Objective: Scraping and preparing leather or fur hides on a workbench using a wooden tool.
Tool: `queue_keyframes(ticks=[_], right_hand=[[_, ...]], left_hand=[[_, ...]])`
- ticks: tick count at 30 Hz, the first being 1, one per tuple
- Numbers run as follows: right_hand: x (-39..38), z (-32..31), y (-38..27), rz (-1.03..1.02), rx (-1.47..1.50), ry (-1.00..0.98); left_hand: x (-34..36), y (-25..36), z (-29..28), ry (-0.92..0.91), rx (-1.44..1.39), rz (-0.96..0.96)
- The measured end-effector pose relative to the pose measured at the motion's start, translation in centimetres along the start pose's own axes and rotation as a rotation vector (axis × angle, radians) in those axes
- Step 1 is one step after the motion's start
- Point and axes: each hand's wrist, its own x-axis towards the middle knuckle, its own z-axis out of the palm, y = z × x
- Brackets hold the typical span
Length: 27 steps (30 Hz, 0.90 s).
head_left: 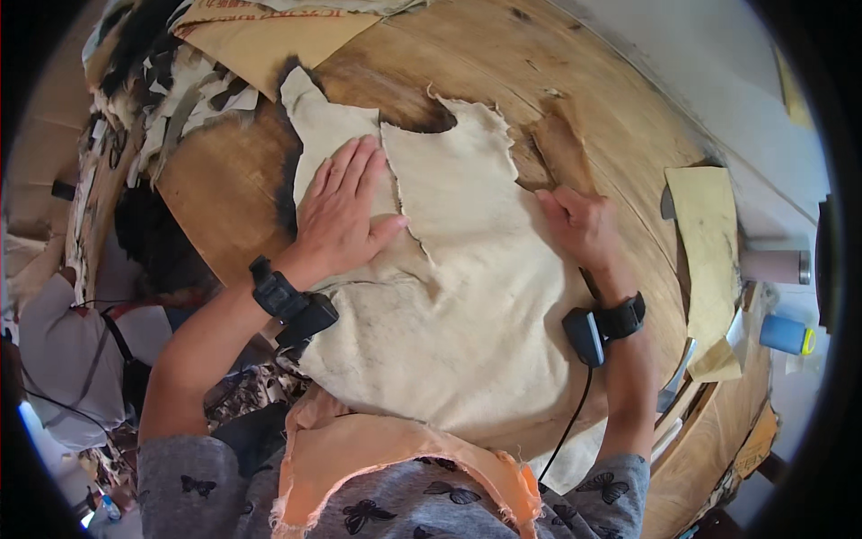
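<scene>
A pale cream hide (449, 314) with dark fur along some edges lies on a wooden board (197, 207), a slit running down its upper part. My left hand (350, 202) lies flat on it, fingers stretched across the upper left section beside the slit. At the hide's right edge my right hand (575, 229) is curled closed; what it grips, if anything, is hidden. Both my wrists wear black strapped devices. An orange cloth (377, 445) with frayed edges lies along the bottom, at my body.
Scraps (193, 99) and folded paper (251, 36) lie top left. At right are a yellowish strip (705, 242), a pink tumbler (772, 266) and a blue container (783, 334) beside a white wall (700, 90). Another person (72, 359) in pale clothing is at the left.
</scene>
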Motion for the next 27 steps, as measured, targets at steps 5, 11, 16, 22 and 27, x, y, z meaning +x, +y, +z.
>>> queue_keyframes(ticks=[5,11,16,22,27], right_hand=[[-0.3,0.1,0.4,0.052,0.018,0.012],[0.5,-0.6,-0.5,0.062,-0.034,0.029],[3.0,-2.0,-2.7,0.110,0.050,0.004],[9.6,1.2,-4.2,0.014,0.101,0.034],[12.2,5.0,-4.1,0.046,0.026,-0.018]], left_hand=[[-0.1,-0.2,0.1,-0.006,0.001,0.002],[-0.3,-0.2,0.3,0.044,0.005,-0.015],[-0.4,-0.1,0.6,0.063,0.003,-0.030],[0.5,-0.4,0.3,0.032,-0.013,-0.112],[1.5,-2.3,0.2,0.047,0.008,-0.096]])
